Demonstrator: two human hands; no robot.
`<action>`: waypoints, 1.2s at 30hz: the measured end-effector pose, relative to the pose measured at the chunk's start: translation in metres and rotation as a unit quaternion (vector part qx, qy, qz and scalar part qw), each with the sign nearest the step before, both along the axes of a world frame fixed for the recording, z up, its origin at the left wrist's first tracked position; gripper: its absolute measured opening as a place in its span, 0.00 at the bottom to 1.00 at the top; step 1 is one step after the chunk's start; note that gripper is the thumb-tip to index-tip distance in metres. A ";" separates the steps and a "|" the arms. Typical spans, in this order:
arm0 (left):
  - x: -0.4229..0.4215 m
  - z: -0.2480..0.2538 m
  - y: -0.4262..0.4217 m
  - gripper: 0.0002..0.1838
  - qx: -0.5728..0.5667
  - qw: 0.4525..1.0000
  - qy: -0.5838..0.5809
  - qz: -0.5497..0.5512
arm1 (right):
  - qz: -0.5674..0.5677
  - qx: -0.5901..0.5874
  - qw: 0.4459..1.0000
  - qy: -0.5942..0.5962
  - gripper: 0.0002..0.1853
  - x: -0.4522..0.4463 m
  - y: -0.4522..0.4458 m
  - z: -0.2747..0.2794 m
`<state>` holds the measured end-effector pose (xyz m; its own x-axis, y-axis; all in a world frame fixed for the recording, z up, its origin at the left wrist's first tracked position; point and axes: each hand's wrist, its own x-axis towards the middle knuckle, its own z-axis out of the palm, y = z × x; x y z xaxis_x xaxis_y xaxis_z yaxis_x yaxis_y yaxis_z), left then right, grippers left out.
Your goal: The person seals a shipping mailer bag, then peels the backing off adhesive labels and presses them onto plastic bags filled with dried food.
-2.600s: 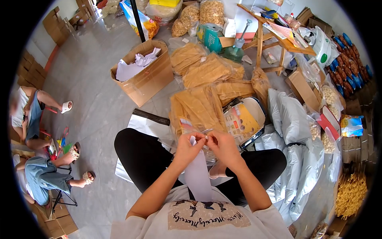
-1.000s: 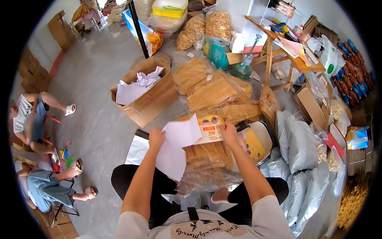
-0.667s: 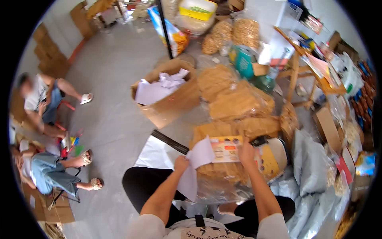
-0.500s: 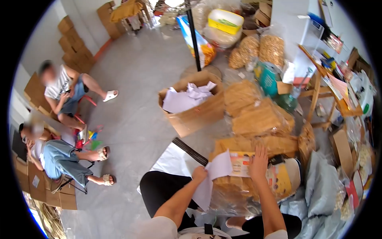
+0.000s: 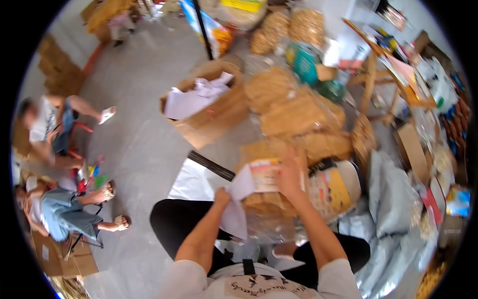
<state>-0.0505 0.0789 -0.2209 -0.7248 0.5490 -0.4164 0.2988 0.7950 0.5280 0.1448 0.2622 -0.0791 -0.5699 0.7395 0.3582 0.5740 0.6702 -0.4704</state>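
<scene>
The right hand (image 5: 291,174) no longer pinches the printed label (image 5: 263,174) but spreads flat over its right end on the near plastic-wrapped brown bundle (image 5: 266,202); the left hand (image 5: 222,197) grips white backing paper (image 5: 234,214), so sticking seems partly done.

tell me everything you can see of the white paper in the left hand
The white paper looks thin and smooth, faintly lilac, with no print that I can make out. The left hand grips its left side. It is bent: the upper part turns toward the left end of the printed label, while the rest hangs down beside the dark trouser leg. Whether it is joined to the label is too blurred to tell.
</scene>
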 end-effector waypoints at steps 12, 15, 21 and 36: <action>-0.022 0.095 0.034 0.16 0.239 0.935 0.005 0.262 | 0.162 -0.035 0.971 -0.172 0.23 -0.029 -0.056 -0.007; -0.002 0.122 0.059 0.19 0.240 0.967 -0.038 -0.079 | 0.088 -0.158 0.978 -0.106 0.27 -0.007 -0.039 0.019; 0.058 0.130 0.067 0.30 0.008 0.932 0.115 -0.344 | -0.164 -0.170 0.967 -0.094 0.32 0.062 -0.031 -0.035; 0.132 0.298 0.064 0.10 0.508 0.724 -0.466 -0.028 | 0.095 -0.421 0.836 0.339 0.38 0.055 -0.145 0.111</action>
